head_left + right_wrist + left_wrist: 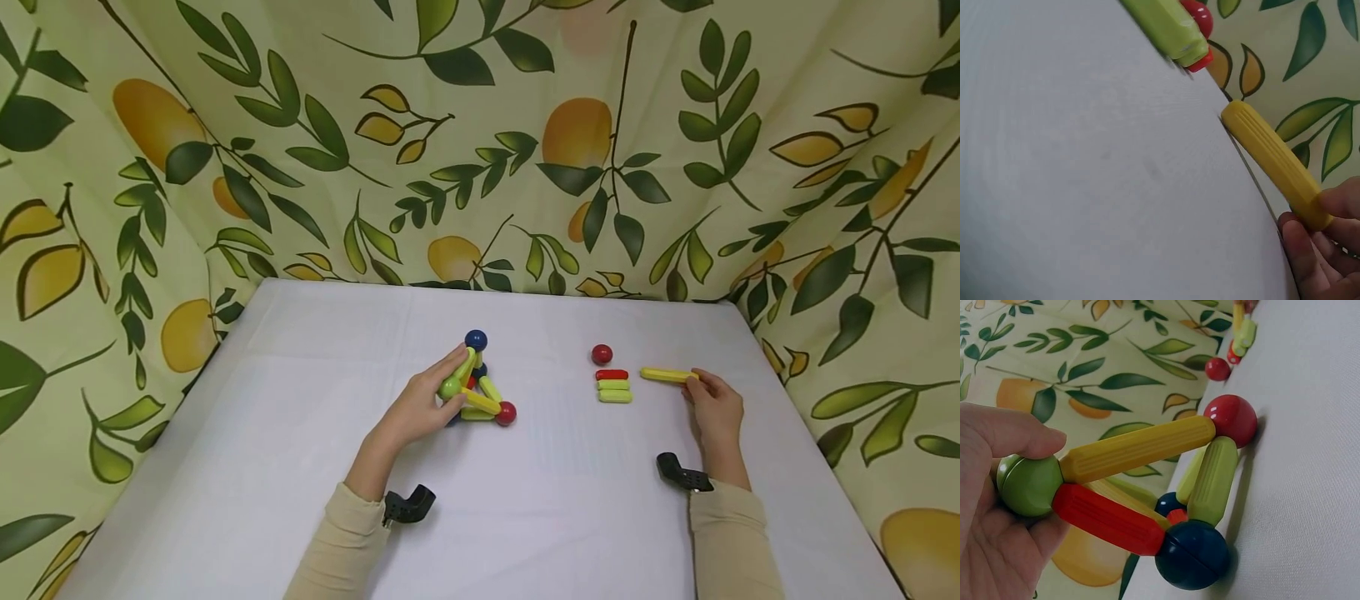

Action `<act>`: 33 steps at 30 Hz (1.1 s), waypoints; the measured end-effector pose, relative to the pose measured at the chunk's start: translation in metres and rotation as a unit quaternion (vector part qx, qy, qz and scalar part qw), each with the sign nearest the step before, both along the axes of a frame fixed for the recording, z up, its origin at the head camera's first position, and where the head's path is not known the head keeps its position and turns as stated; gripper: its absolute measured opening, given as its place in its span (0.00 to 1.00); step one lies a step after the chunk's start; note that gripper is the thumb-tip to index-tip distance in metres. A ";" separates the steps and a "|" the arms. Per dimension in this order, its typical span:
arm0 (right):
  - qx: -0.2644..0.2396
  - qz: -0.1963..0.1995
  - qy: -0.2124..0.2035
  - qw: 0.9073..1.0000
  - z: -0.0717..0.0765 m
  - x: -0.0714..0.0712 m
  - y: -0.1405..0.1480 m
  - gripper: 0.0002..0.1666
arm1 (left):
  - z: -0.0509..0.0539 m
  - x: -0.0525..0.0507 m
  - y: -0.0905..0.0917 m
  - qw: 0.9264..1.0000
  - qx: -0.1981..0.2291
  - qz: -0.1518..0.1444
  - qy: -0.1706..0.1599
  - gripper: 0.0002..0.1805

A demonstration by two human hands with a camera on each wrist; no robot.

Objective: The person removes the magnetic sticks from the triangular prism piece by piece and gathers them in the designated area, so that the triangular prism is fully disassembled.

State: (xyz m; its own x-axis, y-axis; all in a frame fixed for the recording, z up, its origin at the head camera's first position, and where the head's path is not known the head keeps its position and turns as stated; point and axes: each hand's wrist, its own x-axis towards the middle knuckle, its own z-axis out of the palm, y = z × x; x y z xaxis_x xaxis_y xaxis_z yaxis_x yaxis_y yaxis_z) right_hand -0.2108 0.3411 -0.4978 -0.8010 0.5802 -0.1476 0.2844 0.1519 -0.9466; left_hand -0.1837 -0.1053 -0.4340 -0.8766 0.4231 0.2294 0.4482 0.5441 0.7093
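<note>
On the left of centre, my left hand (420, 404) grips a green ball (1030, 485) at one corner of a ball-and-rod construction toy frame. Yellow and red rods join this ball to a red ball (1231, 420) and a dark blue ball (1191, 555). Another blue ball (476, 340) tops the frame's far side in the head view. Over on the right, my right hand (716, 408) pinches the near end of a loose yellow rod (1275, 164) between thumb and fingers. The rod's other end points left, towards several smaller pieces.
A loose red ball (602, 354) lies right of centre. Below it, a short red rod (612, 375) and two light green rods (615, 397) lie side by side on the white table (540, 517). A leaf-patterned curtain (480, 167) hangs behind the table's far edge.
</note>
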 end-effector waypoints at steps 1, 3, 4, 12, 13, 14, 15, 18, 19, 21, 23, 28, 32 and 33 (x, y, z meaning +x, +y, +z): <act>0.027 0.005 -0.011 1.000 -0.001 -0.001 -0.001 0.26 | 0.000 0.000 0.000 1.000 0.000 0.000 0.001 0.35; 0.059 0.010 -0.026 0.998 -0.001 -0.002 -0.001 0.26 | -0.001 -0.001 -0.001 1.000 -0.001 0.000 0.001 0.35; 0.070 0.010 -0.030 0.997 -0.001 -0.002 -0.001 0.26 | -0.001 -0.001 -0.001 1.000 -0.001 0.000 0.001 0.35; 0.096 0.009 -0.036 0.995 -0.001 -0.001 -0.001 0.26 | 0.000 0.000 0.000 1.000 0.002 0.000 0.002 0.35; 0.095 0.009 -0.033 0.995 -0.001 -0.001 -0.001 0.26 | 0.000 0.000 0.000 1.000 0.002 0.000 0.003 0.35; 0.092 0.008 -0.031 0.995 -0.001 -0.001 -0.002 0.26 | 0.000 0.000 0.000 1.000 0.002 0.000 0.004 0.35; 0.091 0.008 -0.029 0.995 -0.001 -0.001 -0.002 0.25 | -0.001 0.000 0.000 1.000 0.002 0.000 0.004 0.35; 0.087 0.006 -0.027 0.996 -0.001 -0.001 -0.003 0.25 | 0.000 0.000 -0.001 1.000 0.002 -0.001 0.004 0.35; 0.087 0.006 -0.026 0.996 -0.002 -0.001 -0.002 0.25 | 0.000 0.000 -0.001 1.000 0.001 -0.001 0.005 0.35; 0.088 0.002 -0.028 0.996 -0.003 -0.001 -0.001 0.26 | 0.001 0.001 0.000 1.000 -0.007 0.005 0.004 0.35; 0.087 -0.001 -0.028 0.996 -0.005 -0.001 -0.001 0.26 | 0.003 0.002 0.001 1.000 -0.020 0.013 0.003 0.36; 0.066 -0.020 -0.023 0.997 -0.004 0.000 -0.003 0.25 | 0.015 0.008 0.005 0.995 -0.073 0.069 -0.012 0.39; 0.043 -0.039 -0.010 0.998 -0.001 0.001 -0.005 0.24 | 0.024 0.012 0.007 0.988 -0.088 0.121 -0.045 0.38; 0.041 -0.045 -0.006 0.998 -0.001 0.002 -0.005 0.24 | 0.025 0.013 0.008 0.986 -0.089 0.127 -0.053 0.37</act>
